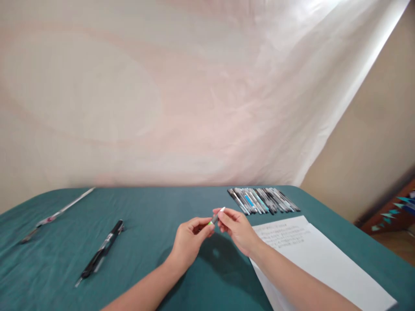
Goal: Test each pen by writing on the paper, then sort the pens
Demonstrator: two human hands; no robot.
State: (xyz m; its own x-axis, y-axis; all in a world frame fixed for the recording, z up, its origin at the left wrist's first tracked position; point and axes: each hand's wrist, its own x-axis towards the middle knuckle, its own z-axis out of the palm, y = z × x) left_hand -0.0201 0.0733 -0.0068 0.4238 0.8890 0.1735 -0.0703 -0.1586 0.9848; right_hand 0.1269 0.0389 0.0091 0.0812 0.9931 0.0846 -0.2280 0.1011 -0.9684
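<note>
My left hand (194, 236) pinches a slim pen (215, 218) between thumb and fingertips. The pen has a grey section, a green band and a white tapered tip that points up and to the right. My right hand (236, 228) closes its thumb and fingers on the pen near that tip. Both hands are held above the green cloth, and the rest of the pen is hidden behind the left fingers. Under my right forearm lies white paper (327, 268) with several lines of writing near its top.
A row of several pens (262, 201) lies side by side at the back right of the green-covered table (145, 207). At left rests a long black object (102, 250) with a thin pointed end. Beyond it is a thin whitish stick-like thing (69, 207). A pale curtain (181, 95) hangs behind.
</note>
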